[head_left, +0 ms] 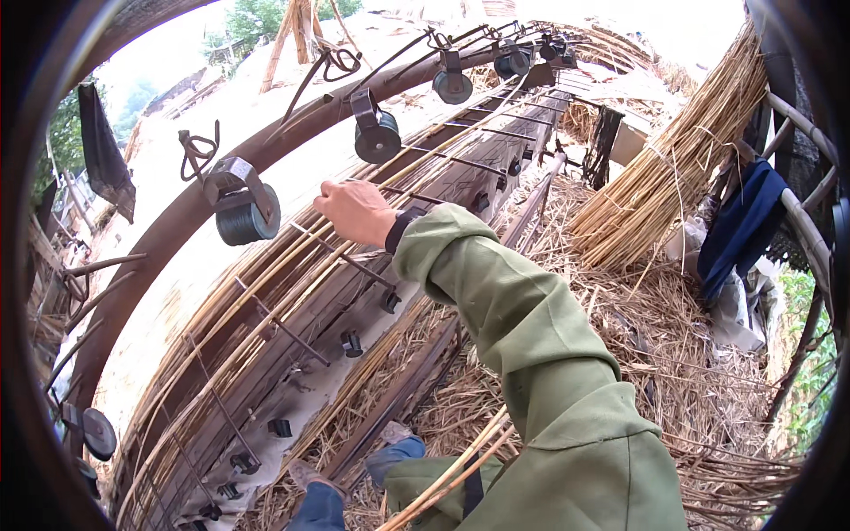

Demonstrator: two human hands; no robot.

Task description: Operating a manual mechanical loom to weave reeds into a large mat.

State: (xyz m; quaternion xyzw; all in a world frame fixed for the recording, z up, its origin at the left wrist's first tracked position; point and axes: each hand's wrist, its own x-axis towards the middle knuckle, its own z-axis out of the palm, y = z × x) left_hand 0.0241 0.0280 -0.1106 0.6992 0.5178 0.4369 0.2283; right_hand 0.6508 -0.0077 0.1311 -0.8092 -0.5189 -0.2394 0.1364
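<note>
My right hand [357, 212], with a dark band at the wrist and a green sleeve, reaches across to the weaving frame. Its fingers are curled closed over long reed stalks [266, 276] that lie along the frame; what is between the fingertips is hidden. Thin dark metal rods [290, 332] stick out crosswise under the stalks. Close to the hand, a spool of dark wire [246, 219] hangs in a metal bracket, and another spool [378, 140] hangs just beyond. My left hand is out of the picture. A few loose stalks [456, 478] slant up from the lower edge, beside my lap.
A curved brown pipe [168, 226] arches over the frame, carrying several spools. At right leans a thick reed bundle [677, 155], with dark blue cloth [744, 226] on poles behind it. Loose straw [611, 354] covers the ground. My foot [317, 480] is near the frame's lower side.
</note>
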